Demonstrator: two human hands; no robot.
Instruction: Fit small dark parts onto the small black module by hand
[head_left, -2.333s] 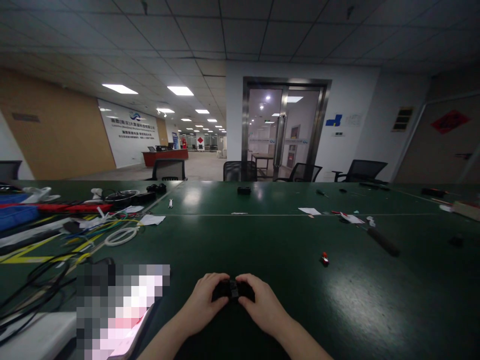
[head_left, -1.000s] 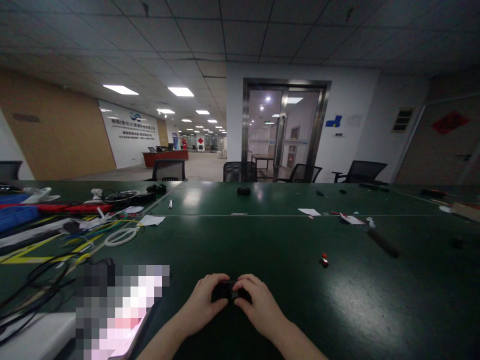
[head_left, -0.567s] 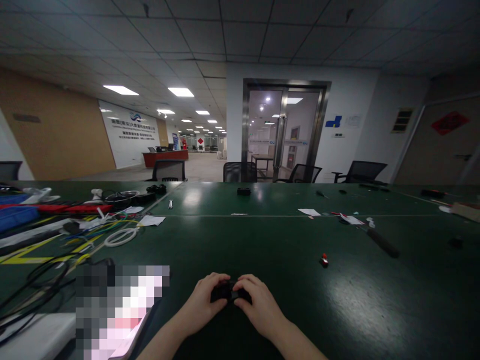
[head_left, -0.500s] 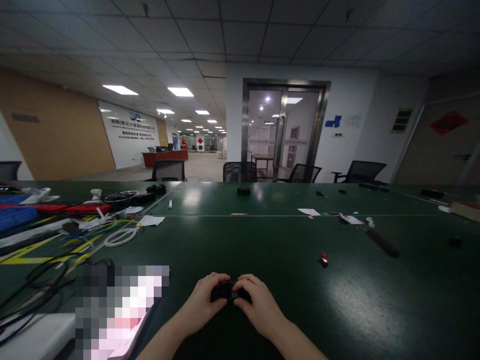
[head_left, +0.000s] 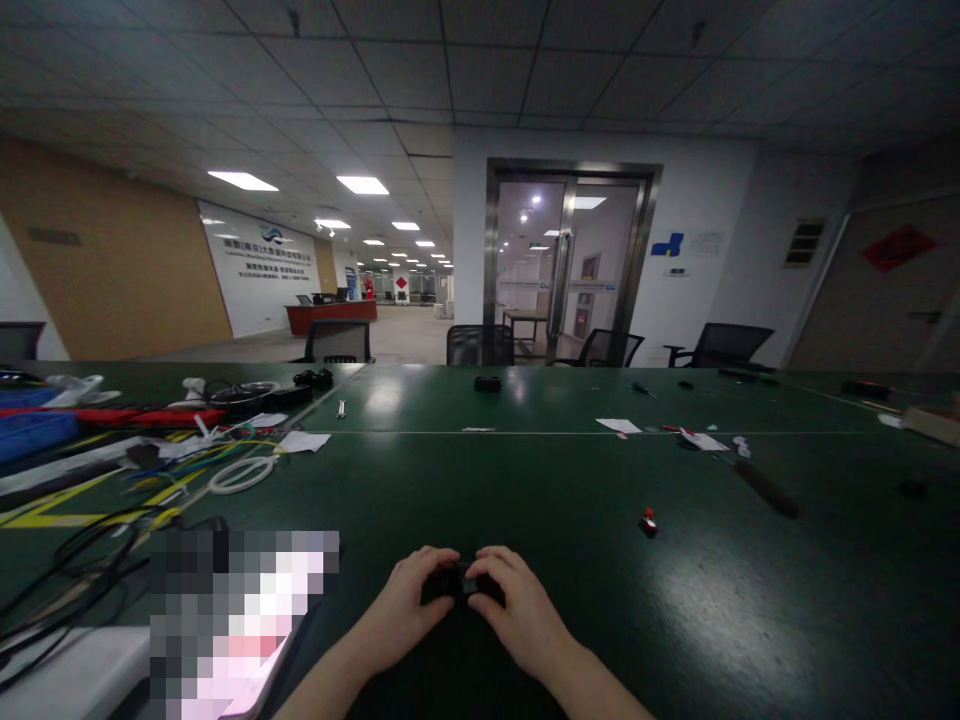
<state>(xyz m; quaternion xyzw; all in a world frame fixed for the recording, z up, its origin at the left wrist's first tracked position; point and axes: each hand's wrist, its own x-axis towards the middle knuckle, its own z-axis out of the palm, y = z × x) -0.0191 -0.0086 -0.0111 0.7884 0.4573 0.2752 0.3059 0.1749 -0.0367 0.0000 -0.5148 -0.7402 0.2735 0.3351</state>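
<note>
A small black part [head_left: 460, 580] sits between my hands at the near side of the green table [head_left: 555, 480]. Its kind is hard to make out, as fingers cover both ends and it is dark against the tabletop. My left hand [head_left: 409, 600] grips its left end with thumb and fingers curled round. From the other side, my right hand [head_left: 517, 605] pinches the right end in the same way. Off to the right lies a small red and white item [head_left: 649, 522].
Cables [head_left: 82, 560], a white coiled tube [head_left: 242, 475] and a pixelated bright screen [head_left: 255, 630] crowd the left. A dark-handled tool [head_left: 765, 487] and paper [head_left: 703, 440] lie to the right. Farther off are a small wrench [head_left: 341, 409] and a black block [head_left: 487, 384]; chairs [head_left: 480, 345] line the far edge.
</note>
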